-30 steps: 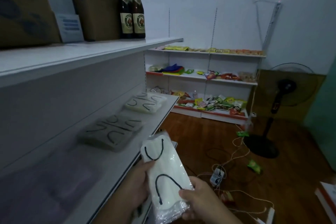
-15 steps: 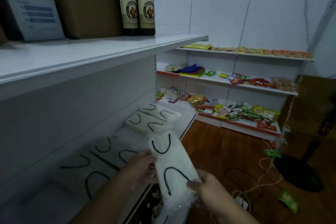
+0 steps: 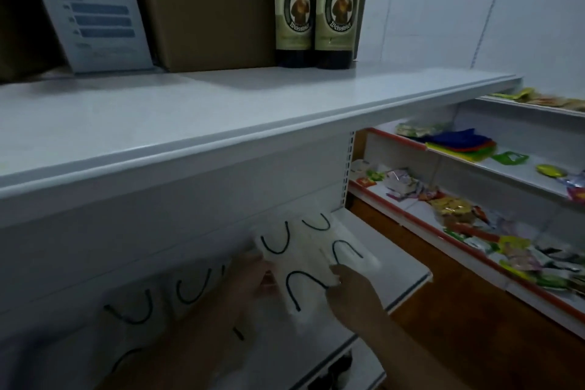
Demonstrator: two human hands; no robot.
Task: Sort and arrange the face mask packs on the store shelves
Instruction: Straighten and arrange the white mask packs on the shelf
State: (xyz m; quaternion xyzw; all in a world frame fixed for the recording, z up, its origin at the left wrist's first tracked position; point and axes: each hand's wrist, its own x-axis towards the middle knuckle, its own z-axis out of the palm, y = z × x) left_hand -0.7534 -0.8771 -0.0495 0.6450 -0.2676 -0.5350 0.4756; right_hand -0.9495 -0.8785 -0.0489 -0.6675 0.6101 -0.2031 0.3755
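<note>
Both grips pinch mask pack (image 3: 297, 275) — left hand (image 3: 253, 279), right hand (image 3: 351, 291) — over shelf (image 3: 402, 266).

Dim overall, cool bluish cast. Brightest areas: back wall (image 3: 443, 9) and top of upper shelf (image 3: 221, 111); light seems to come from above/right, source not in view. Deep shadow under that shelf; lower shelf (image 3: 395, 263) murky, low contrast. Both hands dark, edges smeared w/ motion blur: left hand (image 3: 250, 279), right hand (image 3: 351, 288). Mask packs (image 3: 304, 256) soft, only black ear loops read clearly. Bottle labels (image 3: 316, 13) fairly sharp, faint sheen on glass. Wide-angle bowing: shelf edges curve twd frame borders. Top-left corner nearly black. Far snack shelves (image 3: 474, 215) blurred, grainy.
</note>
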